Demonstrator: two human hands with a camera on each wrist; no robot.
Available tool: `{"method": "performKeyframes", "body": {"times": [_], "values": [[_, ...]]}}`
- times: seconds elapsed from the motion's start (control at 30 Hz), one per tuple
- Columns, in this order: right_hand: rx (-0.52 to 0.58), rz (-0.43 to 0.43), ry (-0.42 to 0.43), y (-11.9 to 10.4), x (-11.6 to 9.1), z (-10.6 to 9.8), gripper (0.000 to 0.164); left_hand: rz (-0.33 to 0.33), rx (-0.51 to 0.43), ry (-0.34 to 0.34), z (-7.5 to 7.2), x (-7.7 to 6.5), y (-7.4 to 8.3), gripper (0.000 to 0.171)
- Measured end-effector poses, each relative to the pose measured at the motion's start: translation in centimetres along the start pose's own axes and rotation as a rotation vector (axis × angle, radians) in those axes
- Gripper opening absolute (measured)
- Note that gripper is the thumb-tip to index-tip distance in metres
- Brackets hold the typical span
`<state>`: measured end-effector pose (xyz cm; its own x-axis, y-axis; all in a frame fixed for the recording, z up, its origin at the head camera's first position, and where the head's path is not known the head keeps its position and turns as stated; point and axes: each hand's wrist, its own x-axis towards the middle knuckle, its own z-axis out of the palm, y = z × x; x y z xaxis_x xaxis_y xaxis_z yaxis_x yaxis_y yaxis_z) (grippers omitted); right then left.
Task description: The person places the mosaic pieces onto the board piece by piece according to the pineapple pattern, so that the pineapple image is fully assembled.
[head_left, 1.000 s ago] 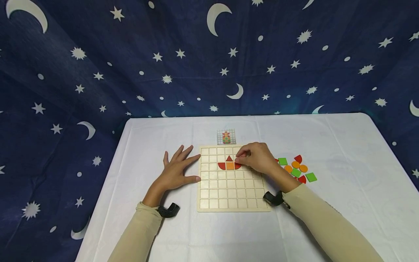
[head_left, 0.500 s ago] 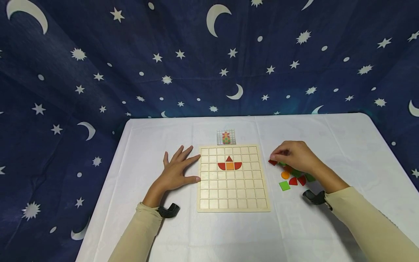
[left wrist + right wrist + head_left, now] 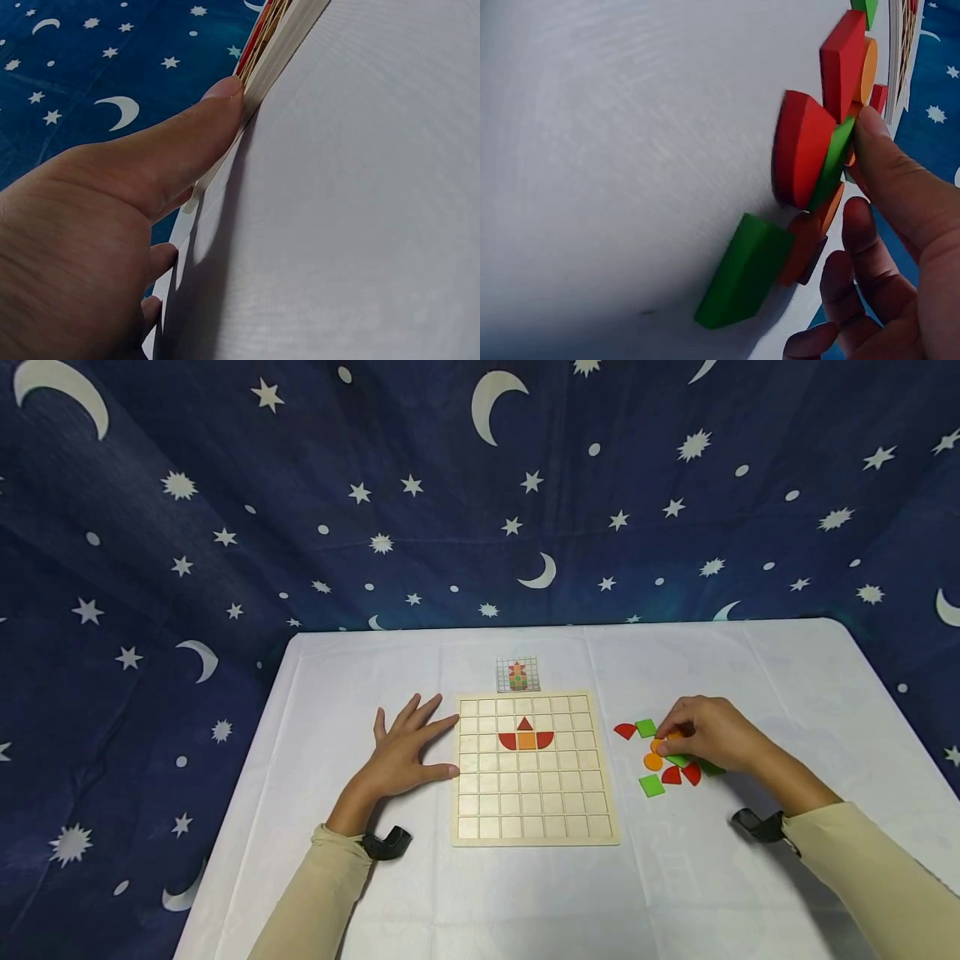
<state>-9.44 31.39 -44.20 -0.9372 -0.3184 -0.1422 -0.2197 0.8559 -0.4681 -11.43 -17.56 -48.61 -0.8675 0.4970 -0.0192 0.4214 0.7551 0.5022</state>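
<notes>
My left hand point(image 3: 405, 755) lies with fingers spread at the left edge of a wooden grid board point(image 3: 532, 823), its thumb touching that edge in the left wrist view. On the board, an orange square point(image 3: 527, 740) sits between two red quarter-circles, under a red triangle point(image 3: 524, 724). Right of the board, my right hand point(image 3: 712, 733) bends its fingers over a loose pile of shapes. Its thumb and fingertips meet an orange disc point(image 3: 657, 747); whether they pinch it is not clear. Around them lie green squares point(image 3: 652, 786) and red quarter-circles point(image 3: 625, 731), some partly hidden by the hand.
Behind the board lies a small card point(image 3: 517, 675) printed with a coloured pattern on a grid. The table point(image 3: 360, 660) has a white cover, and a dark blue cloth point(image 3: 420, 443) with moons and stars hangs behind it.
My right hand has gone from the red quarter-circle on the board to the pile, then further right among the shapes. Several pieces there have shifted. My left hand has stayed put.
</notes>
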Motion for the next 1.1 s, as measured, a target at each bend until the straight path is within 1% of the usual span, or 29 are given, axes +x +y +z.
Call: {"method": "performKeyframes", "body": {"times": [0.17, 0.33, 0.4, 0.53, 0.7, 0.9, 1.0, 1.1], "values": [[-0.009, -0.032, 0.002, -0.1, -0.4, 0.2, 0.013, -0.001, 0.004, 0.000, 0.1, 0.0, 0.0, 0.083], [0.002, -0.048, 0.007, -0.5, -0.8, 0.2, 0.017, -0.002, 0.002, 0.001, 0.1, 0.0, 0.0, 0.083], [0.045, -0.042, 0.009, -0.8, -0.9, 0.2, 0.018, -0.001, 0.001, 0.001, 0.1, 0.0, 0.0, 0.083], [0.158, -0.013, 0.008, -1.8, -0.7, 0.6, 0.012, 0.002, 0.000, 0.001, 0.0, 0.0, 0.0, 0.084], [0.278, 0.024, -0.027, -3.8, 0.3, 1.4, 0.006, 0.002, -0.003, 0.002, 0.0, 0.0, 0.0, 0.084], [0.470, 0.058, -0.113, -6.7, 1.9, 2.9, 0.017, 0.003, -0.002, 0.000, 0.0, 0.0, 0.0, 0.083], [0.499, 0.064, -0.115, -8.0, 2.7, 3.7, 0.019, 0.005, -0.006, 0.002, 0.0, 0.0, 0.0, 0.083], [0.509, 0.068, -0.101, -9.3, 3.4, 4.4, 0.016, 0.004, -0.005, 0.003, 0.0, 0.0, 0.0, 0.083]]}}
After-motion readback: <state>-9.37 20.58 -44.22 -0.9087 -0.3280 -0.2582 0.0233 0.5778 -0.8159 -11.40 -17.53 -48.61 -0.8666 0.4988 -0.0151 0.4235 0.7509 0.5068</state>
